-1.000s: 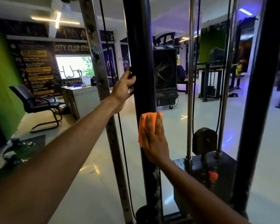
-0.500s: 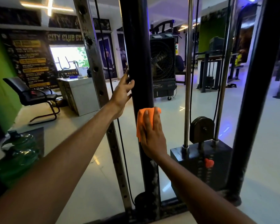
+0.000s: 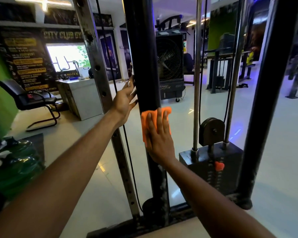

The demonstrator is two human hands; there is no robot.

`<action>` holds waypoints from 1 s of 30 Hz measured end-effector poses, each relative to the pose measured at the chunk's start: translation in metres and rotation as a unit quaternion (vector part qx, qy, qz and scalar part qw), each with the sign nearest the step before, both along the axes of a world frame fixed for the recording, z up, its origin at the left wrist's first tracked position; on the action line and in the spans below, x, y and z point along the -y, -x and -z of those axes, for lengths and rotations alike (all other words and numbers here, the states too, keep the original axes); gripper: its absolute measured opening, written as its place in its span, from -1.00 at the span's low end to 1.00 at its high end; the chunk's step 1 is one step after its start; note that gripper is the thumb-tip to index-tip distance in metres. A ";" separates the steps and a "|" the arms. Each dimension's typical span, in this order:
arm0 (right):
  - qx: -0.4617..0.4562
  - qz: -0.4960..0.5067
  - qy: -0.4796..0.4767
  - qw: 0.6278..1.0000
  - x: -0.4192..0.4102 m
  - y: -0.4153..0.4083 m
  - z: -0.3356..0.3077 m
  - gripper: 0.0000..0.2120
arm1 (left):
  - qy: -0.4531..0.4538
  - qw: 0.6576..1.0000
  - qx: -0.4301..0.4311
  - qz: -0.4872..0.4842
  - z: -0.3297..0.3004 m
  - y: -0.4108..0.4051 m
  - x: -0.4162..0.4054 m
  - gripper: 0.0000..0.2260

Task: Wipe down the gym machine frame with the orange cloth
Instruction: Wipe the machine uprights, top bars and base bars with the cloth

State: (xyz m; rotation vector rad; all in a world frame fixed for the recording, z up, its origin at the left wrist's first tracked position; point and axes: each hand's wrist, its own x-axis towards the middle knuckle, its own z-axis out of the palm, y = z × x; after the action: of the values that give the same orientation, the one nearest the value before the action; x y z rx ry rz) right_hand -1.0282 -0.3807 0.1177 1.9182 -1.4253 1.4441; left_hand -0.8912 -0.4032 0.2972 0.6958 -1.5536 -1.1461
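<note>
1. Black upright post (image 3: 141, 48) of the gym machine frame: it runs from the top edge of the view down to the base rail (image 3: 144, 224), with worn, pale patches low on its face.
2. Orange cloth (image 3: 145, 121): one, spread flat on the front of the post at mid height, its upper edge and right corner showing past the fingertips.
3. Right hand (image 3: 159, 140): fingers straight and close together, palm pressing the cloth against the post.
4. Left hand (image 3: 124, 100): fingers spread and extended, tips touching the post's left edge just above the cloth; it holds nothing.
5. Open gaps: one narrow gap lies between the post and the perforated steel upright (image 3: 100, 79) to its left, crossed by a black cable (image 3: 113, 78); a wider gap opens on the right, up to the first chrome guide rod (image 3: 197, 83).
6. Counts: two chrome guide rods, the second (image 3: 234, 83) well right of the first; one pulley (image 3: 212, 131) between them; one weight stack (image 3: 212, 167) carrying one red selector pin (image 3: 219, 166).
7. A thick black outer column (image 3: 268, 100) bounds the frame on the right.
8. Background: one office chair (image 3: 26, 100), one white counter (image 3: 83, 98), one large cooler fan (image 3: 169, 66), one green water jug (image 3: 15, 167) at lower left.
</note>
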 end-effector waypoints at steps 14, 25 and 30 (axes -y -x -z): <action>0.028 -0.003 -0.021 0.999 0.000 -0.001 0.023 -0.12 | 0.021 0.998 0.052 -0.010 0.036 0.004 0.002 -0.55; 0.073 -0.008 -0.013 0.997 0.016 -0.009 0.012 -0.27 | 0.016 0.997 0.076 -0.021 0.081 0.002 0.006 -0.53; 0.045 -0.004 -0.067 0.997 -0.004 -0.003 0.104 -0.02 | 0.003 0.997 0.073 -0.024 0.112 0.005 0.010 -0.55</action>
State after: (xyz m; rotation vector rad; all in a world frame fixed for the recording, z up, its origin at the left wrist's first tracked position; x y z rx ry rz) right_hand -1.0255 -0.3771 0.0139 1.9632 -1.5943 1.4900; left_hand -0.8961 -0.4130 0.1854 0.8233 -1.6527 -1.0739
